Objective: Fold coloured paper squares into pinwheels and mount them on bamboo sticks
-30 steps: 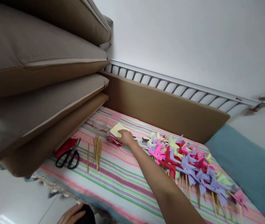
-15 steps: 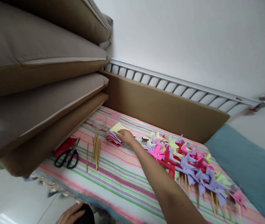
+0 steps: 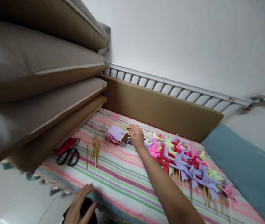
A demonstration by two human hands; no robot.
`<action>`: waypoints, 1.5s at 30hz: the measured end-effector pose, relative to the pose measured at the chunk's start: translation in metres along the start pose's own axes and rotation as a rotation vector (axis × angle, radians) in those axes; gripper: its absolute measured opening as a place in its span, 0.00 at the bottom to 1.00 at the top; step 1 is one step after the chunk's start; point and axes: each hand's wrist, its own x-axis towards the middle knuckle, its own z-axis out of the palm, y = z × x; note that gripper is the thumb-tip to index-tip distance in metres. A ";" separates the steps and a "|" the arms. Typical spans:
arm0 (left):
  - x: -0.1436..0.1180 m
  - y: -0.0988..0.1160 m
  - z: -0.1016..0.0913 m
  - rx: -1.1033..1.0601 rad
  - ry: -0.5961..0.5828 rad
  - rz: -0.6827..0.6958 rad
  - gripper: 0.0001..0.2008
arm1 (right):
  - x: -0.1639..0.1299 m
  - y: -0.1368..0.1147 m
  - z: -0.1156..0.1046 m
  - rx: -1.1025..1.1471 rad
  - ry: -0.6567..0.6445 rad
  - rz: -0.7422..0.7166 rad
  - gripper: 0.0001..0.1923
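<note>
My right hand (image 3: pixel 137 136) reaches across the striped cloth (image 3: pixel 123 177) and pinches a yellow paper square (image 3: pixel 123 127) at its edge, just right of a stack of coloured paper squares (image 3: pixel 115 134) with a purple one on top. A heap of paper pinwheels on sticks (image 3: pixel 181 158) lies to the right of that hand. At the bottom edge my left hand (image 3: pixel 79 207) hovers with its fingers apart over a dark object (image 3: pixel 85 203), holding nothing.
Black-handled scissors (image 3: pixel 68 154) lie on red paper at the left, beside several loose wooden sticks (image 3: pixel 95 151). A clear cup (image 3: pixel 99 123) stands behind them. Brown cushions (image 3: pixel 41 77) are stacked on the left, a brown board (image 3: pixel 160 109) runs along the back, and a teal mat (image 3: pixel 244 168) lies at the right.
My right hand has drawn back to the right from the stack with the yellow square, uncovering the purple one. My left hand has lifted and spread its fingers.
</note>
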 end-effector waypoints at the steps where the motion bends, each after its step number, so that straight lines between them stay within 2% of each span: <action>1: 0.005 0.019 0.007 -0.148 -0.048 -0.128 0.20 | -0.012 -0.003 -0.010 0.021 0.037 -0.014 0.11; 5: 0.039 0.088 0.034 -0.987 -0.316 -0.472 0.23 | -0.081 -0.016 -0.040 0.125 0.112 -0.087 0.11; 7: 0.055 0.108 0.044 -1.226 -0.412 -0.585 0.24 | -0.118 -0.024 -0.051 0.201 0.130 -0.183 0.11; 9: 0.064 0.117 0.050 -1.346 -0.468 -0.641 0.23 | -0.149 -0.029 -0.061 0.238 0.107 -0.261 0.13; 13: 0.058 0.122 0.065 -1.329 -0.424 -0.731 0.15 | -0.185 -0.030 -0.081 0.222 0.050 -0.335 0.13; 18: 0.032 0.142 0.077 -1.231 -0.364 -0.706 0.17 | -0.203 -0.030 -0.116 0.199 -0.017 -0.295 0.16; 22: 0.014 0.169 0.075 -1.148 -0.335 -0.626 0.19 | -0.219 -0.051 -0.150 0.283 -0.033 -0.152 0.16; 26: -0.001 0.194 0.073 -1.116 -0.352 -0.548 0.19 | -0.233 -0.075 -0.176 0.280 0.052 -0.126 0.14; 32: -0.017 0.216 0.073 -1.155 -0.373 -0.462 0.19 | -0.241 -0.092 -0.190 0.213 0.134 -0.182 0.15; 41: -0.030 0.223 0.084 -1.188 -0.351 -0.448 0.17 | -0.244 -0.099 -0.202 0.134 0.146 -0.235 0.08; 45: -0.035 0.224 0.086 -1.168 -0.325 -0.419 0.17 | -0.243 -0.100 -0.206 0.162 0.137 -0.212 0.07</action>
